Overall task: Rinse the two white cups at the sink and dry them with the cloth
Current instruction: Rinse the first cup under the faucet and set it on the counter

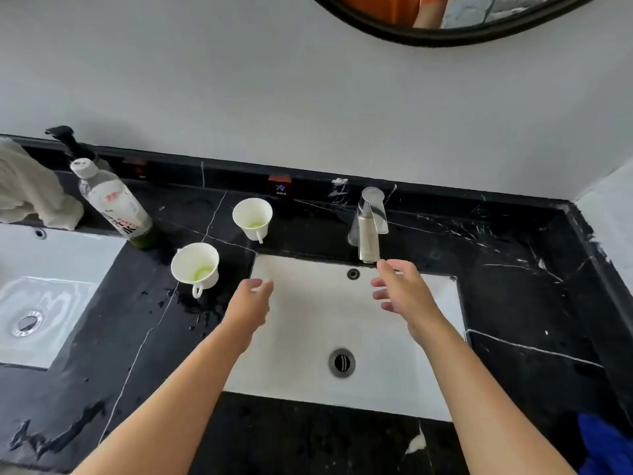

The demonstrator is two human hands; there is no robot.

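Observation:
Two white cups stand upright on the black marble counter left of the sink, each with green liquid at the bottom. The near cup (194, 267) has its handle toward me; the far cup (252, 217) stands close to the back ledge. My left hand (249, 305) hovers over the white sink's (308, 371) left edge, fingers relaxed, holding nothing. My right hand (400, 293) hovers with spread fingers just below the metal faucet (370, 224), empty. A pale cloth (30, 193) lies bunched at the far left. A blue cloth (606, 447) shows at the bottom right corner.
A clear bottle (109, 200) with green liquid and a black pump dispenser (68, 138) stand at the back left. A second sink (41, 296) holding water lies at the left. Water drops spot the counter (531, 286) near the near cup. A round mirror (445, 18) hangs above.

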